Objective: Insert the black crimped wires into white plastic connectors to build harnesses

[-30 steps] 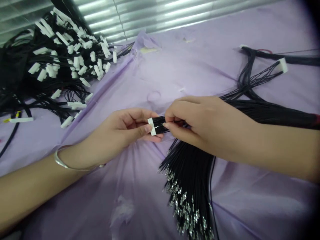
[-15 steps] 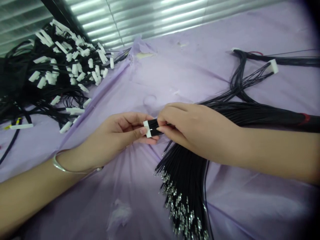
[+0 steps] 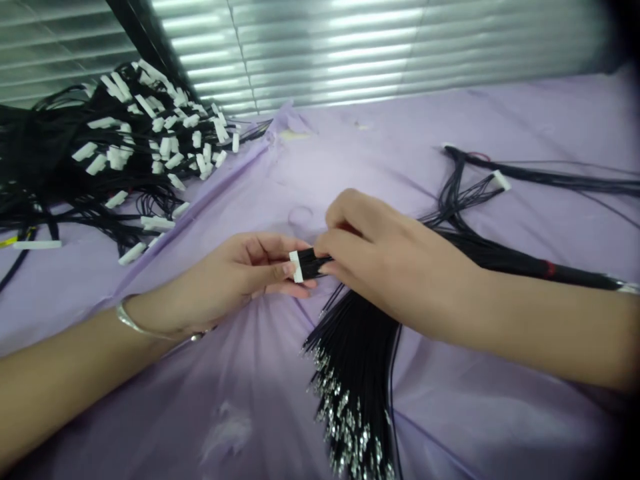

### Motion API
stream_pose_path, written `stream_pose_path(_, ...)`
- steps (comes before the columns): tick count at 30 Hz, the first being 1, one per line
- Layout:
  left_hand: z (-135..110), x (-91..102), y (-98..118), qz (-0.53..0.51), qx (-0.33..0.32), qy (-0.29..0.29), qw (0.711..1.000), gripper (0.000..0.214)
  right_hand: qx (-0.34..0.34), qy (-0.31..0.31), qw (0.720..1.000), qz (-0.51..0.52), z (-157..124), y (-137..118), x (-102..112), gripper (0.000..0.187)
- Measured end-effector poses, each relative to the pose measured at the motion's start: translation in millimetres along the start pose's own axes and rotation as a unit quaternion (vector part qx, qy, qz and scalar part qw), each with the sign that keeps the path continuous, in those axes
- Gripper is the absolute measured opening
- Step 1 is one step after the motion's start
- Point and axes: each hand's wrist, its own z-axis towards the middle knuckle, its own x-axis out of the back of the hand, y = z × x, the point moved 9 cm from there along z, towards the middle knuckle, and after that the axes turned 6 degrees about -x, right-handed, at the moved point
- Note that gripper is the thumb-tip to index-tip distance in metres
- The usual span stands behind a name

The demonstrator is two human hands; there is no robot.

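Right, L hand (image 3: 250, 268) had the white connector (image 3: 297, 267) mid-view, up front: thumb flat on its near face, other fingers curled behind, so def. grasping it. Connector stood roughly upright, w/ a row of blk wires (image 3: 309, 265) running out its R side, straight toward the other hand.

And R hand (image 3: 387, 260), just beside: thumb & index pinched on those same wires nr the connector, tho the exact grip was part hidden behind the knuckles. Two hands v. close, connector between them!

Below R hand, a big loose bundle (image 3: 357, 333) of blk wires fanned down toward the bottom edge, lots of shiny metal tips (image 3: 347, 413) at the ends. Silver bracelet (image 3: 126, 318) on the L wrist, btw.

Over on the far R, more blk cable lay across the worktop's purple cover (image 3: 280, 380), w/ a 2nd white connector (image 3: 501, 180) on one branch & a red band (image 3: 551, 268) round a thick run. Far L, well apart from both hands: a huge heap of blk cables (image 3: 60, 160), loads of white plugs (image 3: 117, 157) poking out, plus a yellow bit (image 3: 9, 241) nr the edge. Slatted blinds (image 3: 365, 53) backed it all.
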Motion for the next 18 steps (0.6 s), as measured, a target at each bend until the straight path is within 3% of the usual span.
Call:
stream_pose_path(5, -3.8, 7.1, -2.0, -0.066, 0.022, 0.049, 0.996, 0.021, -0.002, -0.092, 0.996, 0.022, -12.2, 6.3, -7.8, 0.016)
stream_pose_path(9, -4.7, 13.9, -0.5, -0.073, 0.009, 0.097, 0.993, 0.022, -0.013, -0.080, 0.996, 0.043, -11.6, 6.4, -7.1, 0.019)
stream_pose_path(14, -1.5, 10.6, -0.1, -0.081, -0.003, 0.076, 0.994, 0.023, -0.052, -0.118, 0.991, 0.034, -13.3, 12.1, -16.0, 0.012)
stream_pose_path(18, -1.7, 10.5, 0.4, -0.086, 0.000, 0.077, 0.993, 0.020, -0.040, -0.152, 0.985, 0.068, -16.6, 12.1, -26.1, 0.010)
